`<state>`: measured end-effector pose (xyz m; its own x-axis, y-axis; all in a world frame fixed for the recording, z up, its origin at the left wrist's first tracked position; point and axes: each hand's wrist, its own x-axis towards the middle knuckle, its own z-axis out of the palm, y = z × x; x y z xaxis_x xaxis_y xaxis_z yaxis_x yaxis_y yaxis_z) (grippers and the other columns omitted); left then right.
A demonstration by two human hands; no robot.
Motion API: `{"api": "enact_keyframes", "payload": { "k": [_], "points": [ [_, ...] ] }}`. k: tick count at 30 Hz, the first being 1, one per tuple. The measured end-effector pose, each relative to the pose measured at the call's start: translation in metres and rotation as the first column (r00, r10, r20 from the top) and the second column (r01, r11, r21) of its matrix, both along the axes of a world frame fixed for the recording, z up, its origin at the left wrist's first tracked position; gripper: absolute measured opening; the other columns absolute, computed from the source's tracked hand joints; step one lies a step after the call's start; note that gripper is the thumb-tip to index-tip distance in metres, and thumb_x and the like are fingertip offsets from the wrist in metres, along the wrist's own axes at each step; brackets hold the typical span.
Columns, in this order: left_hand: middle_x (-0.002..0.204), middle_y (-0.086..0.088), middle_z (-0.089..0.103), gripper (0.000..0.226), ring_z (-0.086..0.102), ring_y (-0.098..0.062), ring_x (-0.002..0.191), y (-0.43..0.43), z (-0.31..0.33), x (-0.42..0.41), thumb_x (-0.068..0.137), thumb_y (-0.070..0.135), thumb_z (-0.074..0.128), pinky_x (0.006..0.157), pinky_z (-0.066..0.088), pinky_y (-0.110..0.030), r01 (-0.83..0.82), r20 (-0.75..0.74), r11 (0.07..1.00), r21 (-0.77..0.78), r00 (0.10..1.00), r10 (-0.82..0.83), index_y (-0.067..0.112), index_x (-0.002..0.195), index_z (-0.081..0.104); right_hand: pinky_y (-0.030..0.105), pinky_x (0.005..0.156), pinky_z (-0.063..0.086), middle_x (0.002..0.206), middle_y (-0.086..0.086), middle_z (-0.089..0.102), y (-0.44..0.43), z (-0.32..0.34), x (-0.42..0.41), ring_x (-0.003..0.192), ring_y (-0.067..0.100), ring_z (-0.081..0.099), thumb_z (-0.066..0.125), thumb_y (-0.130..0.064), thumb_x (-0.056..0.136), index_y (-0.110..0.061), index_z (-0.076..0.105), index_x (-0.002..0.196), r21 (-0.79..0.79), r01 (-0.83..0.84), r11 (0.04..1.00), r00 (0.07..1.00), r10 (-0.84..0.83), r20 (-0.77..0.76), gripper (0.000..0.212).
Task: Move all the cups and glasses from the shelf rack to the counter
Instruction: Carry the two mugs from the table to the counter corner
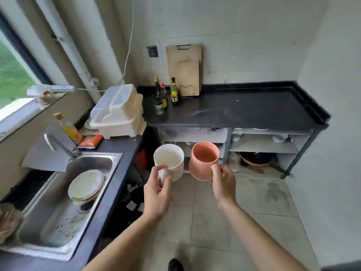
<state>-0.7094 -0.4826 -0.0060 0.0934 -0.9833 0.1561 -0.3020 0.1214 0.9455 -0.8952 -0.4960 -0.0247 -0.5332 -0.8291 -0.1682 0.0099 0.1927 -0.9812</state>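
My left hand [157,194] grips a white cup [169,161] by its near side, upright, in the air in front of the shelf rack [261,145]. Beside it, my right hand [223,184] holds a pink cup [203,161], also upright, by its right side. The two cups hang close together without touching, below the front edge of the black counter [244,110]. On the rack's shelves under the counter stand a few more pieces of white crockery [280,138], too small to tell apart.
Sauce bottles [163,96] and wooden cutting boards [184,69] stand at the counter's back left. A white dish box [119,112] sits left of it. The sink [64,192] at left holds stacked plates [86,185]. A dark pan [256,158] lies on the rack's bottom.
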Motion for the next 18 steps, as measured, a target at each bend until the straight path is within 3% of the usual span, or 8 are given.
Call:
{"api": "enact_keyframes", "payload": {
  "k": [4, 7, 10, 12, 14, 18],
  "points": [
    [0.063, -0.013, 0.051, 0.020, 0.044, -0.016, 0.047, -0.052, -0.009, -0.080, 0.090, 0.034, 0.054, 0.040, 0.045, -0.030, 0.119, -0.021, 0.993, -0.003, 0.993, -0.119, 0.032, 0.110, 0.058, 0.046, 0.071, 0.052, 0.072, 0.001, 0.066, -0.030, -0.009, -0.078, 0.079, 0.032, 0.067, 0.053, -0.054, 0.073, -0.020, 0.061, 0.073, 0.002, 0.127, 0.992, 0.992, -0.127, 0.008, 0.035],
    [0.062, -0.016, 0.046, 0.018, 0.044, -0.012, 0.049, -0.098, -0.017, -0.145, 0.090, 0.031, 0.053, 0.041, 0.049, -0.032, 0.193, -0.027, 0.981, -0.017, 0.981, -0.193, 0.032, 0.107, 0.058, 0.043, 0.071, 0.049, 0.073, -0.002, 0.066, -0.061, -0.014, -0.141, 0.081, 0.032, 0.067, 0.052, -0.056, 0.073, -0.024, 0.059, 0.072, 0.017, 0.190, 0.982, 0.982, -0.190, -0.003, 0.032],
    [0.057, 0.003, 0.046, 0.015, 0.045, -0.011, 0.045, -0.158, -0.029, -0.221, 0.094, 0.028, 0.053, 0.041, 0.052, -0.040, 0.270, -0.055, 0.963, -0.008, 0.961, -0.270, 0.030, 0.108, 0.057, 0.045, 0.074, 0.051, 0.077, -0.001, 0.066, -0.105, -0.017, -0.214, 0.083, 0.030, 0.067, 0.053, -0.056, 0.074, -0.022, 0.058, 0.075, 0.028, 0.259, 0.965, 0.965, -0.258, -0.037, 0.034],
    [0.055, 0.006, 0.047, 0.015, 0.046, -0.010, 0.045, -0.199, -0.035, -0.272, 0.099, 0.020, 0.053, 0.041, 0.054, -0.045, 0.320, -0.072, 0.948, -0.008, 0.945, -0.319, 0.032, 0.107, 0.057, 0.042, 0.069, 0.048, 0.077, 0.001, 0.064, -0.136, -0.015, -0.262, 0.081, 0.031, 0.065, 0.054, -0.054, 0.074, -0.020, 0.057, 0.073, 0.019, 0.299, 0.954, 0.953, -0.297, -0.058, 0.033],
    [0.055, 0.005, 0.047, 0.020, 0.046, -0.012, 0.047, -0.237, -0.031, -0.321, 0.100, 0.016, 0.050, 0.041, 0.054, -0.043, 0.361, -0.085, 0.933, 0.007, 0.930, -0.359, 0.035, 0.107, 0.056, 0.041, 0.067, 0.045, 0.075, 0.001, 0.062, -0.165, -0.009, -0.307, 0.078, 0.029, 0.063, 0.053, -0.055, 0.071, -0.020, 0.057, 0.072, 0.026, 0.340, 0.940, 0.939, -0.338, -0.069, 0.035],
    [0.054, 0.006, 0.051, 0.016, 0.046, -0.012, 0.045, -0.306, -0.013, -0.407, 0.095, 0.028, 0.047, 0.039, 0.046, -0.035, 0.455, -0.101, 0.890, -0.002, 0.886, -0.453, 0.034, 0.108, 0.053, 0.038, 0.065, 0.046, 0.076, 0.000, 0.061, -0.218, 0.007, -0.392, 0.074, 0.023, 0.060, 0.049, -0.065, 0.067, -0.020, 0.057, 0.076, 0.030, 0.397, 0.917, 0.916, -0.394, -0.081, 0.046]
  ]
}}
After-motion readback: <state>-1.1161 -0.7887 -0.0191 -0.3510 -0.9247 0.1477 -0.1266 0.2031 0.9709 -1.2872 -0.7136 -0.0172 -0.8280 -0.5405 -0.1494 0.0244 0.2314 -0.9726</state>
